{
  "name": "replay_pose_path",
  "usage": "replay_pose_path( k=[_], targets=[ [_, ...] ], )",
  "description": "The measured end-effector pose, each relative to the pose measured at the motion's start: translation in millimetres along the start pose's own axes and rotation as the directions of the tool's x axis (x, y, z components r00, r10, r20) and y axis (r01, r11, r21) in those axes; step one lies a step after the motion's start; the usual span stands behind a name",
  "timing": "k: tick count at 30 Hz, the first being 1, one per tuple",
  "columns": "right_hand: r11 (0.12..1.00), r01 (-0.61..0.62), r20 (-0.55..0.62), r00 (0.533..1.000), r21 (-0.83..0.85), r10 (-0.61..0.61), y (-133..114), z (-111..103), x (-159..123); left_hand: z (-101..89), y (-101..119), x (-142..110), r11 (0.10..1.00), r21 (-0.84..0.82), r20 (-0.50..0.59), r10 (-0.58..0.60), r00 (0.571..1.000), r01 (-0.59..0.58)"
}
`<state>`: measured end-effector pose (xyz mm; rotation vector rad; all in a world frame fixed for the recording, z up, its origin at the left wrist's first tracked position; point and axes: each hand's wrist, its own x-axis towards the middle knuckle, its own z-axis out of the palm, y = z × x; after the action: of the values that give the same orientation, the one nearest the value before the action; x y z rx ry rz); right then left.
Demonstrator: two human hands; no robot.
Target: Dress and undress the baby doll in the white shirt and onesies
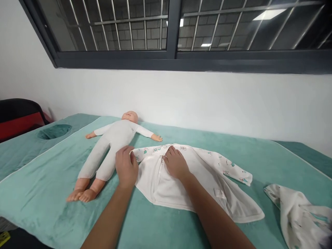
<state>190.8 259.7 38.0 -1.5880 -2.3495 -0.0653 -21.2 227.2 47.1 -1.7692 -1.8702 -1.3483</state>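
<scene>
A white baby jacket (207, 173) with a small coloured print on its sleeves lies opened out on the green sheet, plain inner side showing. At the end of its left sleeve is my left hand (127, 166), fingers curled down over the cuff and thumb close to it. My right hand (176, 162) rests flat near the collar, its fingers stretched over the cloth. Just left of the jacket, a baby doll (114, 138) lies on its back, with a white cloth body, arms spread and bare feet towards me.
The green sheet (52, 186) covers a padded bed with a face hole (55, 131) at the left. A crumpled white printed cloth (298, 211) lies at the right. Behind the bed is a white wall (207, 100) under a barred window. A red and black chair (20, 119) stands far left.
</scene>
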Motion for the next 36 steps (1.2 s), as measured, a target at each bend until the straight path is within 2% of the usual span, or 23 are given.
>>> replay_pose_path(
  k=[2, 4, 6, 8, 14, 16, 21, 24, 29, 31, 32, 33, 35, 36],
  targets=[
    [0.999, -0.027, -0.003, 1.000, 0.020, 0.027, 0.9, -0.4, 1.3, 3.5, 0.4, -1.6, 0.992, -0.040, 0.148, 0.121, 0.982, -0.116],
    [0.998, -0.062, 0.001, 0.998, 0.029, 0.061, 0.9, 0.8, 3.2, 8.2, 1.4, -2.9, 0.976, -0.060, 0.321, 0.217, 0.922, -0.209],
    [0.996, -0.090, 0.016, 0.996, 0.026, 0.089, -0.4, 3.3, 4.9, 13.5, 2.7, -3.9, 0.972, -0.009, 0.451, 0.215, 0.866, -0.237],
    [0.992, -0.121, 0.036, 0.992, 0.021, 0.120, -3.2, 6.1, 6.3, 18.0, 3.4, -4.8, 0.971, 0.084, 0.514, 0.151, 0.844, -0.225],
    [0.977, -0.211, 0.067, 0.976, 0.022, 0.209, -3.4, 5.9, 1.9, 19.4, 0.5, -6.5, 0.947, 0.229, 0.571, 0.057, 0.819, -0.225],
    [0.971, -0.238, 0.077, 0.969, 0.028, 0.235, 9.6, 1.5, -5.0, 17.5, -0.8, -6.6, 0.941, 0.249, 0.585, 0.042, 0.810, -0.228],
    [0.951, -0.307, 0.101, 0.948, 0.039, 0.301, 60.8, -15.8, -28.6, 14.3, 0.4, -6.8, 0.932, 0.277, 0.608, 0.018, 0.794, -0.233],
    [0.952, -0.300, 0.110, 0.950, 0.056, 0.293, 71.6, -24.9, -40.8, 14.9, 1.9, -6.6, 0.937, 0.292, 0.600, -0.024, 0.800, -0.191],
    [0.974, -0.186, 0.128, 0.977, 0.128, 0.170, 61.1, -39.5, -79.4, 19.9, 0.6, -7.4, 0.938, 0.299, 0.583, -0.032, 0.812, -0.177],
    [0.951, -0.205, 0.056, 0.979, 0.234, 0.197, 69.1, -51.4, -104.5, 22.4, 0.5, -8.6, 0.935, 0.313, 0.566, -0.040, 0.824, -0.169],
    [0.919, -0.264, -0.017, 0.959, 0.294, 0.281, 77.9, -59.4, -117.4, 23.5, 0.8, -9.2, 0.933, 0.321, 0.559, -0.048, 0.828, -0.163],
    [0.872, -0.354, -0.097, 0.909, 0.338, 0.406, 89.6, -68.3, -129.8, 24.4, 1.4, -9.8, 0.931, 0.330, 0.552, -0.055, 0.832, -0.157],
    [0.757, -0.559, -0.235, 0.729, 0.338, 0.643, 118.5, -87.1, -151.2, 25.4, 2.7, -10.6, 0.927, 0.344, 0.542, -0.064, 0.838, -0.152],
    [0.694, -0.657, -0.255, 0.646, 0.295, 0.720, 133.5, -95.4, -159.6, 25.5, 3.4, -10.8, 0.925, 0.349, 0.540, -0.068, 0.839, -0.150]
  ],
)
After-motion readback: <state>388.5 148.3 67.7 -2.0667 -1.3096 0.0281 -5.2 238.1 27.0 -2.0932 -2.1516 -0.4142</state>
